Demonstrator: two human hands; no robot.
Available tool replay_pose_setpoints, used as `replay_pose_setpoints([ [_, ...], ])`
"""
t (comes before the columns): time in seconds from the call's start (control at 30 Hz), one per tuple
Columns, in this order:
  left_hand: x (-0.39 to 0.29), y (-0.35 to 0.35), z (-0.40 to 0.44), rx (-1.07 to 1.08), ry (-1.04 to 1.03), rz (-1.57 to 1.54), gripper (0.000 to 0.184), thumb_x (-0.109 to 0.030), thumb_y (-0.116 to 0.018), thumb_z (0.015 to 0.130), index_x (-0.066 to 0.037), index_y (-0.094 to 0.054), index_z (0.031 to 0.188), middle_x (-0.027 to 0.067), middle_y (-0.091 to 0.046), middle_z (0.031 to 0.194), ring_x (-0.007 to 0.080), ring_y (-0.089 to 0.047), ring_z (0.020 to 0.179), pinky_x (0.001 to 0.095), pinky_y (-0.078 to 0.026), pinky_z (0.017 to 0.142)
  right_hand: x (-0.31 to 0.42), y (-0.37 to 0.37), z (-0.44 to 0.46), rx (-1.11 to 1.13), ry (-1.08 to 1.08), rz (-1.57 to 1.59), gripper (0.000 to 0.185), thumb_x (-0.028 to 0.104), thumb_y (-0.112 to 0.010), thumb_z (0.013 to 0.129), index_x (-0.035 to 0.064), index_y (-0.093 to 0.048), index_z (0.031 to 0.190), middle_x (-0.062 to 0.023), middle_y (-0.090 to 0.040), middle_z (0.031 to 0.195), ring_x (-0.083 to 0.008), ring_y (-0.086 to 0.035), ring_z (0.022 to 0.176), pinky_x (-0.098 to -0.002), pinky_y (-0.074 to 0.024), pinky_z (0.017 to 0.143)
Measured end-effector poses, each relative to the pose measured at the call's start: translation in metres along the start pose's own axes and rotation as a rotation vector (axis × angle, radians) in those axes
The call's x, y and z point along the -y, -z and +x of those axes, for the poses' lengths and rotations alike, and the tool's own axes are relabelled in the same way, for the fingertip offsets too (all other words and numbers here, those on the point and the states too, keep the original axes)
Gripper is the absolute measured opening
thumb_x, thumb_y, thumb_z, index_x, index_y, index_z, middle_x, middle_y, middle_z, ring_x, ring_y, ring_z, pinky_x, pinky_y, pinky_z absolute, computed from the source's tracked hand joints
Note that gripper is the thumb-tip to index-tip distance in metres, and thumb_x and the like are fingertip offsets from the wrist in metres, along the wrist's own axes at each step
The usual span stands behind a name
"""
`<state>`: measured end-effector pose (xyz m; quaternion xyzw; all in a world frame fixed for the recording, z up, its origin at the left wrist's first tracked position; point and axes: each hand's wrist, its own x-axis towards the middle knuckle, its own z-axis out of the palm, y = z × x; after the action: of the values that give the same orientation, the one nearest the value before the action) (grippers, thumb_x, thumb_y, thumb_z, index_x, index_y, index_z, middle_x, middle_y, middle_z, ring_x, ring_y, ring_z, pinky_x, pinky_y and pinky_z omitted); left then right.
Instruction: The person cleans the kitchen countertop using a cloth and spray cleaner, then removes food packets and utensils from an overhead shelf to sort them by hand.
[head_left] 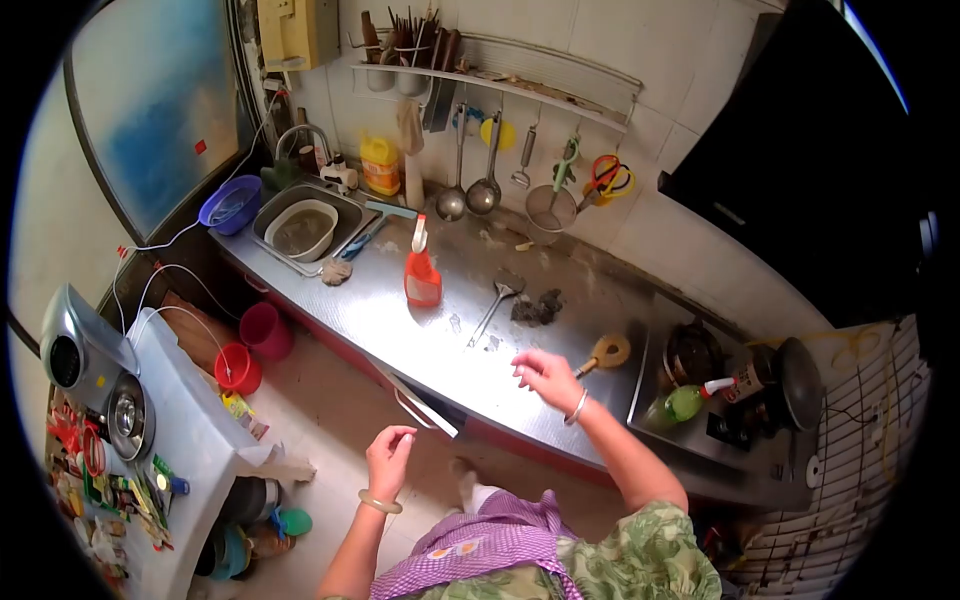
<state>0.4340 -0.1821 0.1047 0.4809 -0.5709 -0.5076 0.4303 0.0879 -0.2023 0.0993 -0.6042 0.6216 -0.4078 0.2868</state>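
Observation:
My left hand (388,462), wearing a pale bangle, hangs over the floor beside the open cabinet door (425,405). Its fingers are loosely curved, and I see nothing in them. Over the counter's front edge, my right hand (545,378) has its fingers partly apart and holds nothing visible. A wooden-headed tool (608,351) lies just beyond it; its handle end reaches close to the hand. Further back on the steel counter lie a metal spatula (490,308) and a dark grey scrubbing wad (540,308). An orange spray bottle (423,278) stands upright to their left.
The sink (262,232) holds a white basin (303,228), with a squeegee (375,222) alongside. Ladles (484,195) hang from the wall rack. A green spray bottle (685,402) and pans stand at the right. A cluttered side table (185,400) and red buckets (237,370) are at left.

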Motion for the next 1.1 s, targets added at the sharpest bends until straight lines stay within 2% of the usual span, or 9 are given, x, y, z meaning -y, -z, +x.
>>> replay_pose_setpoints([
  [0.07, -0.002, 0.015, 0.018, 0.024, 0.045, -0.046, 0.012, -0.006, -0.058, 0.09, 0.0, -0.066, 0.095, 0.0031, -0.065, 0.086, 0.0102, -0.062, 0.079, 0.0239, -0.049, 0.073, 0.063, 0.029, 0.051, 0.024, -0.047, 0.14, 0.017, 0.011, -0.058, 0.09, -0.0002, -0.062, 0.102, -0.0043, -0.065, 0.086, -0.0102, -0.063, 0.072, -0.0254, -0.0527, 0.065],
  [0.33, 0.002, 0.053, 0.112, 0.019, 0.186, -0.115, 0.012, -0.007, -0.056, 0.092, -0.001, -0.065, 0.097, 0.006, -0.067, 0.094, 0.0119, -0.064, 0.083, 0.0247, -0.052, 0.075, 0.138, 0.134, 0.248, -0.286, 0.186, 0.067, 0.014, 0.009, -0.061, 0.086, 0.0018, -0.064, 0.098, -0.0013, -0.065, 0.082, -0.0082, -0.059, 0.069, -0.0239, -0.0493, 0.063],
  [0.47, -0.018, 0.059, 0.155, 0.018, 0.271, -0.135, 0.014, -0.011, -0.055, 0.093, -0.003, -0.065, 0.1, 0.006, -0.068, 0.095, 0.0125, -0.066, 0.083, 0.0232, -0.052, 0.072, 0.143, 0.221, 0.347, -0.664, 0.357, -0.251, 0.016, 0.01, -0.064, 0.083, 0.0027, -0.067, 0.096, -0.0028, -0.067, 0.079, -0.0092, -0.061, 0.069, -0.025, -0.0499, 0.065],
  [0.53, -0.013, 0.058, 0.173, 0.008, 0.252, -0.143, 0.014, -0.01, -0.055, 0.093, -0.002, -0.064, 0.1, 0.0064, -0.068, 0.095, 0.0124, -0.066, 0.082, 0.0231, -0.051, 0.072, 0.141, 0.257, 0.384, -0.748, 0.331, -0.42, 0.019, 0.013, -0.065, 0.081, 0.0046, -0.068, 0.098, -0.0074, -0.069, 0.084, -0.0159, -0.065, 0.074, -0.0288, -0.0516, 0.069],
  [0.73, -0.047, 0.041, 0.217, 0.09, 0.262, -0.14, 0.014, -0.011, -0.056, 0.093, -0.001, -0.064, 0.1, 0.0073, -0.068, 0.097, 0.0128, -0.066, 0.082, 0.0231, -0.052, 0.072, 0.109, 0.303, 0.47, -0.677, 0.068, -0.755, 0.028, 0.018, -0.067, 0.078, 0.0079, -0.068, 0.103, -0.0104, -0.07, 0.093, -0.0263, -0.066, 0.087, -0.0366, -0.0519, 0.079],
  [0.83, -0.045, 0.044, 0.242, 0.151, 0.264, -0.155, 0.015, -0.011, -0.056, 0.093, -0.001, -0.064, 0.1, 0.0078, -0.068, 0.097, 0.0133, -0.066, 0.084, 0.0235, -0.052, 0.073, 0.092, 0.31, 0.495, -0.629, 0.03, -0.934, 0.027, 0.021, -0.069, 0.076, 0.009, -0.07, 0.1, -0.0104, -0.07, 0.09, -0.0259, -0.066, 0.085, -0.0368, -0.0522, 0.077],
  [0.93, -0.04, 0.05, 0.271, 0.202, 0.284, -0.18, 0.015, -0.011, -0.056, 0.093, 0.0, -0.064, 0.101, 0.0077, -0.068, 0.098, 0.0134, -0.066, 0.085, 0.023, -0.051, 0.072, 0.086, 0.317, 0.511, -0.554, -0.158, -0.96, 0.025, 0.024, -0.071, 0.074, 0.0095, -0.072, 0.094, -0.0109, -0.07, 0.089, -0.0259, -0.066, 0.083, -0.0364, -0.0524, 0.076],
  [1.03, -0.023, 0.062, 0.306, 0.27, 0.297, -0.21, 0.016, -0.012, -0.056, 0.093, -0.001, -0.064, 0.101, 0.0077, -0.067, 0.098, 0.0132, -0.066, 0.085, 0.0232, -0.051, 0.072, 0.074, 0.326, 0.524, -0.432, -0.092, -0.962, 0.023, 0.025, -0.072, 0.073, 0.0096, -0.073, 0.09, -0.0113, -0.07, 0.088, -0.0253, -0.066, 0.083, -0.0361, -0.0524, 0.075],
  [1.1, -0.008, 0.073, 0.334, 0.296, 0.326, -0.229, 0.015, -0.012, -0.056, 0.093, -0.001, -0.064, 0.1, 0.0076, -0.067, 0.097, 0.0132, -0.066, 0.084, 0.0238, -0.051, 0.072, 0.086, 0.309, 0.534, -0.554, -0.081, -0.942, 0.024, 0.025, -0.071, 0.073, 0.0095, -0.072, 0.091, -0.0114, -0.07, 0.088, -0.0252, -0.066, 0.083, -0.0362, -0.0522, 0.075],
])
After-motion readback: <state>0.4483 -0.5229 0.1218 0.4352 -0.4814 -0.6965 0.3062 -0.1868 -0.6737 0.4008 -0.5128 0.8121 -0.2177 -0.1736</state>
